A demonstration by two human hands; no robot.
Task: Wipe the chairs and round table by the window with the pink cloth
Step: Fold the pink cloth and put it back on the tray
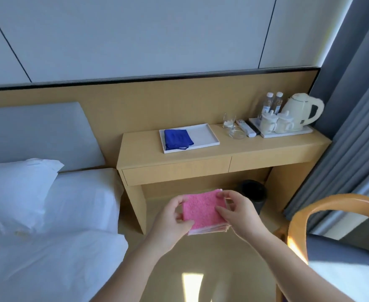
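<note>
Two sets of fingers (224, 211) pinch the folded pink cloth (203, 209), your left hand (174, 221) and right hand (240, 212) on opposite edges; square the folds into a firm pad before turning to the chair (331, 204).

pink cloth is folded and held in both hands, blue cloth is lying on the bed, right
Not quite. The head view shows the blue cloth lying in the white tray on the wooden desk, not on the bed. The pink cloth is folded and held by the left hand and right hand.
</note>
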